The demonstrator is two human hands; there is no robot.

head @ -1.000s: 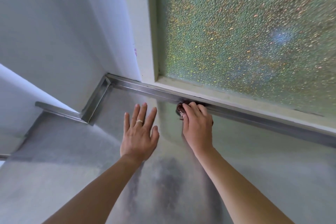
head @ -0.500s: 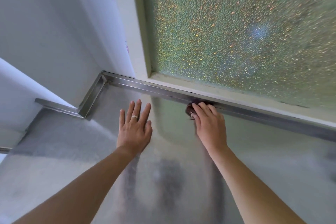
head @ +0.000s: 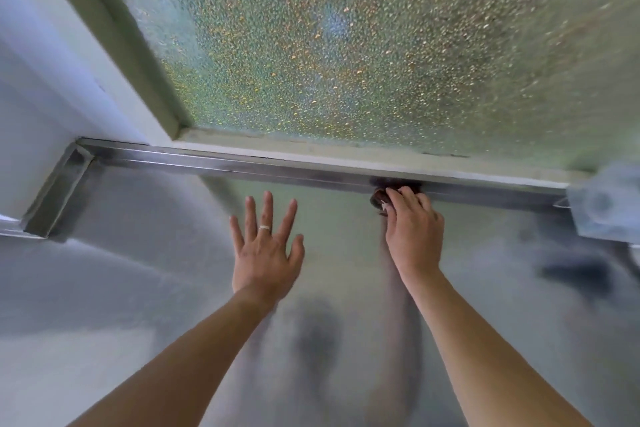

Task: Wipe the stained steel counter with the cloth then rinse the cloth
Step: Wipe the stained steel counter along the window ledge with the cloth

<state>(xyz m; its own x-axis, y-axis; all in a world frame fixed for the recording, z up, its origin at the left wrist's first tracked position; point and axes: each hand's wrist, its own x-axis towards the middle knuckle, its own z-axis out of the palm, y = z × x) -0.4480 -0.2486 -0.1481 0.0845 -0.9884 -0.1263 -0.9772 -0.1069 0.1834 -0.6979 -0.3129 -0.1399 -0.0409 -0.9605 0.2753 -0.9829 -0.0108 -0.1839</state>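
A small dark cloth [head: 378, 198] is pressed against the raised back rail [head: 242, 166] of the steel counter [head: 138, 270], gripped under the curled fingertips of the right hand [head: 414, 236], showing at their 10 o'clock side. The left hand [head: 265, 253] is laid flat on the counter at 9 o'clock of the right, fingers spread wide, holding nothing.

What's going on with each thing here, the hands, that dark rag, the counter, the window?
Left hand: fingers spread flat on the counter.
Right hand: fingers curled over the cloth.
Cloth: dark, bunched, pressed against the back rail.
Steel counter: dull, smeared.
Back rail: streaked.
Window: frosted, closed.
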